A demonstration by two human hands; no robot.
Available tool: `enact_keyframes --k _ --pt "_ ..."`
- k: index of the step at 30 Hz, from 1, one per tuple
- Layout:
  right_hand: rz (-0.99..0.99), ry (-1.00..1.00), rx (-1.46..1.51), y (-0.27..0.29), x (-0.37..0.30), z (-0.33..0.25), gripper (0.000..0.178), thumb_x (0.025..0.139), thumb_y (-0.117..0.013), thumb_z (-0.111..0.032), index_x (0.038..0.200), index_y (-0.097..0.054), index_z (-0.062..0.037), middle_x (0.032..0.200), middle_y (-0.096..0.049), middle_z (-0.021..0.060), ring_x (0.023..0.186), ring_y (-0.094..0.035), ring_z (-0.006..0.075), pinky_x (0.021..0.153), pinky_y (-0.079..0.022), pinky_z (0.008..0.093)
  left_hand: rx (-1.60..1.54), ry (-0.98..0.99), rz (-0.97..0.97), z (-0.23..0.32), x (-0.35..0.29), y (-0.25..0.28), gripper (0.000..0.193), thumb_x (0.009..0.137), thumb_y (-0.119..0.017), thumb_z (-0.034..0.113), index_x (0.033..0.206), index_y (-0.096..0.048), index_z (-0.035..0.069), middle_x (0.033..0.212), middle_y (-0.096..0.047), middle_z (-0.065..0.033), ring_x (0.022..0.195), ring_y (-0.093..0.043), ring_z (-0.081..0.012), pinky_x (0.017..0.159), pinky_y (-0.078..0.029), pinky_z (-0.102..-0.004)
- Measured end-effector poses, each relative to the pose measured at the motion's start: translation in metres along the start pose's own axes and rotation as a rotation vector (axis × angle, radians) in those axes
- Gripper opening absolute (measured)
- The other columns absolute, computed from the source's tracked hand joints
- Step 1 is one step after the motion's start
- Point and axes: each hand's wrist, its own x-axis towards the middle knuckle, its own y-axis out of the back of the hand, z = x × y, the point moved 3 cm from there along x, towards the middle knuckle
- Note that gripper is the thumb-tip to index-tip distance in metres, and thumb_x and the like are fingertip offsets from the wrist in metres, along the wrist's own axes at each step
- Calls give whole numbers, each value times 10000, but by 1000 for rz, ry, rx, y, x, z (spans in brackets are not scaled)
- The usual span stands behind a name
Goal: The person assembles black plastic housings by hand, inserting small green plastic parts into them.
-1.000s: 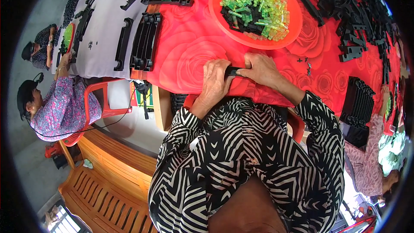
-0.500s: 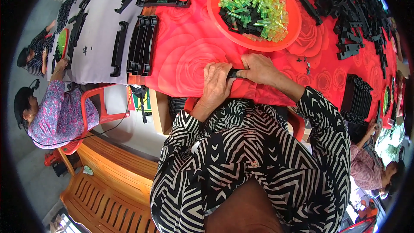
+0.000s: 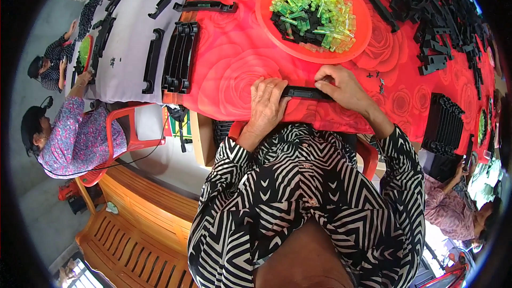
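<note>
A long narrow black plastic bar lies crosswise at the near edge of the red flowered tablecloth. My left hand is closed round its left end, which the fingers hide. My right hand pinches the other end, its index finger curled above the thumb. Whether a small piece sits between those fingertips I cannot make out. Beyond my hands stands a round red tray with yellow-green clear plastic pieces and small black parts in it.
Similar black bars lie side by side to the left, and another row stands at the right. A heap of black bars covers the far right. People sit on both sides; a wooden bench stands at lower left.
My right hand has moved to the right along the black bar, so its middle now shows between my hands. My left hand has stayed on the left end.
</note>
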Motion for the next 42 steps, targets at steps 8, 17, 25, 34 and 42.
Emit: enact_keyframes --k 8,17,25,34,42 --pt "254 119 -60 9 -27 6 92 820 -642 -86 867 -598 -20 825 -561 116 837 -563 275 767 -440 372 118 -95 -119 3 7 13 424 706 -772 147 1099 -615 113 1230 -529 -108 1233 -465 -315 1080 -264 -565" --pt "287 204 -110 -15 -27 27 104 822 -639 -142 858 -601 -53 799 -545 102 806 -532 303 732 -396 411 -49 -246 -481 -2 36 18 222 778 -713 194 983 -674 118 1212 -541 -115 1243 -438 -338 1052 -335 -519" --pt "27 -2 -185 -14 -11 18 241 768 -732 -215 812 -574 -38 723 -583 92 701 -571 276 620 -429 389 -37 -292 -579 -3 44 17 205 773 -681 98 977 -667 82 1133 -596 -101 993 -543 -313 867 -477 -415" --pt "-214 -252 -305 -16 10 17 348 746 -746 -334 774 -531 -62 803 -621 136 822 -612 341 654 -402 495 -33 -327 -542 -1 38 9 227 743 -682 80 965 -646 53 1088 -597 -126 933 -551 -316 829 -477 -411" --pt "-225 -184 -287 -14 4 21 328 774 -716 -318 847 -523 -63 834 -626 139 880 -608 364 684 -396 517 -30 -218 -244 15 25 -14 256 706 -737 92 943 -653 46 1050 -599 -97 923 -557 -279 705 -420 -392"
